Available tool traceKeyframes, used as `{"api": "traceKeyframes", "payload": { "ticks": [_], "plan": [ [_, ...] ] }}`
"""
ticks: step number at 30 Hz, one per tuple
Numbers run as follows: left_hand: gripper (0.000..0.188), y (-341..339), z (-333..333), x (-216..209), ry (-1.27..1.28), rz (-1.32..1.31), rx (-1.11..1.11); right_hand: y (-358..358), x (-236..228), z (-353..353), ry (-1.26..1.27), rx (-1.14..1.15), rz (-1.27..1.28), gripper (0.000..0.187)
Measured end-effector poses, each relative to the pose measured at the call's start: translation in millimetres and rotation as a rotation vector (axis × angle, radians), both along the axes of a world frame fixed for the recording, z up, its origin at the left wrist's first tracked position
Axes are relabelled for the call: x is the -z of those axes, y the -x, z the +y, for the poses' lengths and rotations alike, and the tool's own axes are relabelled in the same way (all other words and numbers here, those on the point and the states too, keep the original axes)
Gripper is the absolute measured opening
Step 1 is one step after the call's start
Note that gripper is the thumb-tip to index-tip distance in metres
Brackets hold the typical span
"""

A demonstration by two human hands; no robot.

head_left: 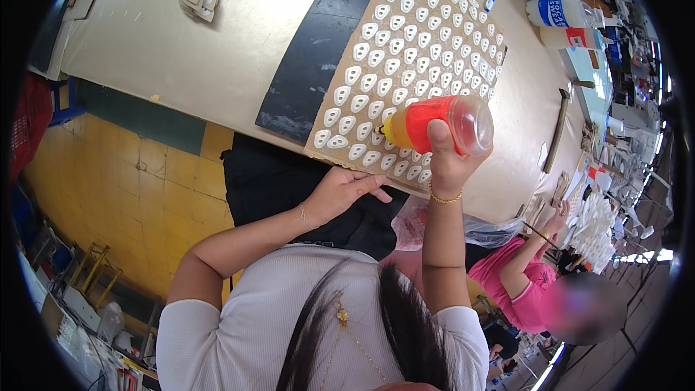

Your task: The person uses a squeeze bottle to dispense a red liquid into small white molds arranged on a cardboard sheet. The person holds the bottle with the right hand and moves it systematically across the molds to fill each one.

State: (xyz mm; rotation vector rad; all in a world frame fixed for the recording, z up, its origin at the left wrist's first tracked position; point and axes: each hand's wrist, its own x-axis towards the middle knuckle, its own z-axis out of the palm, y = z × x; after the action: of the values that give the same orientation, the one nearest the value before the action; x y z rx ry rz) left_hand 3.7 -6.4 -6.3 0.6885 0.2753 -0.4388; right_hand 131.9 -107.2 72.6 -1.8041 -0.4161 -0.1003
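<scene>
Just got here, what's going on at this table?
A person's right hand holds a red-and-yellow squeeze bottle on its side, nozzle toward rows of white two-holed pieces on a brown board. Whether the nozzle touches one, or anything is coming out, I can't tell. The left hand is at the board's near edge; its grip isn't clear. Off to the right, another person in a pink top is nearby.
</scene>
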Motion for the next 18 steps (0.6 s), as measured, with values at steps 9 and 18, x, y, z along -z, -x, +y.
{"api": "traceKeyframes", "payload": {
  "ticks": [9, 18],
  "plan": [
    [0.022, 0.6, -1.1, 1.6, 0.000, -0.005, -0.012, 0.2, 1.3, -14.1, -0.007, 0.073, -0.006, 0.040],
    [0.024, 0.9, -0.6, 0.4, -0.028, 0.005, -0.009, 14.4, 3.2, -16.5, -0.026, 0.068, 0.032, 0.041]
  ]
}}
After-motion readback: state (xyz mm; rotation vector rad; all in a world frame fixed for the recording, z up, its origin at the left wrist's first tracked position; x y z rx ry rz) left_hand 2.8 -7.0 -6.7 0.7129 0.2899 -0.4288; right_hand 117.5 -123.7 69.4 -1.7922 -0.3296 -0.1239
